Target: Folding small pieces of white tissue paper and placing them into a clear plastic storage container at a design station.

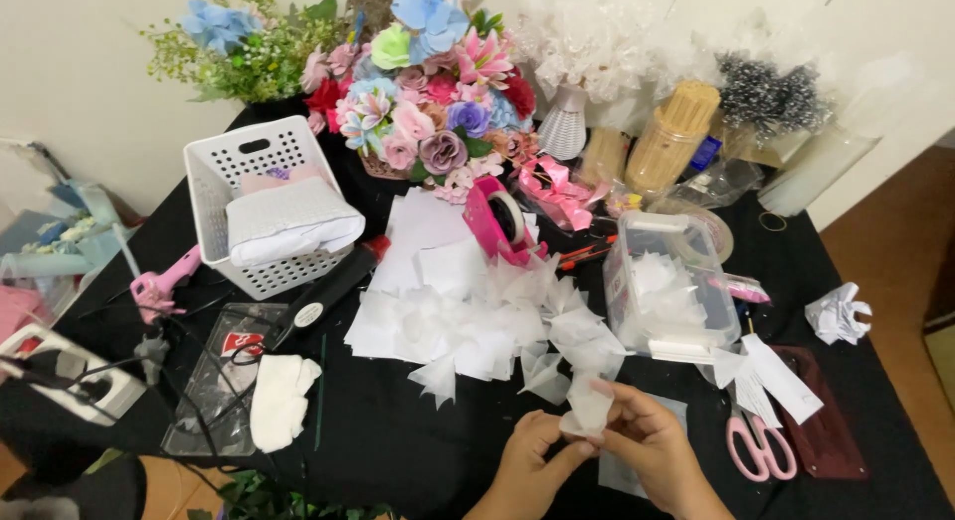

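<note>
A desk [398, 450] draped in black cloth fills the view, crowded at the far side and barer along the near edge. At the far middle stands a big bouquet of paper flowers [428, 92] in pink, blue and purple. Left of it sits a white perforated basket [261, 204] holding folded white material. A clear plastic box [665, 286] with white scraps inside stands right of centre. Between basket and box spreads a loose heap of white tissue pieces [477, 316], with a pink tape dispenser [494, 221] just behind it. Pink-handled scissors [761, 445] lie near the right, beside cut white slips.

At the near edge, the left hand [527, 460] and right hand [647, 445] meet, both pinching a small folded white tissue piece [587, 406] held just above the desk. The fingers are closed together on its lower end, leaving the top free.

The piece looks very light, soft and easily torn or crushed; a gentle pinch at the gathered base seems the safest hold. Open room lies around the hands along the near edge, with the heap just beyond and the scissors close on the right.
</note>
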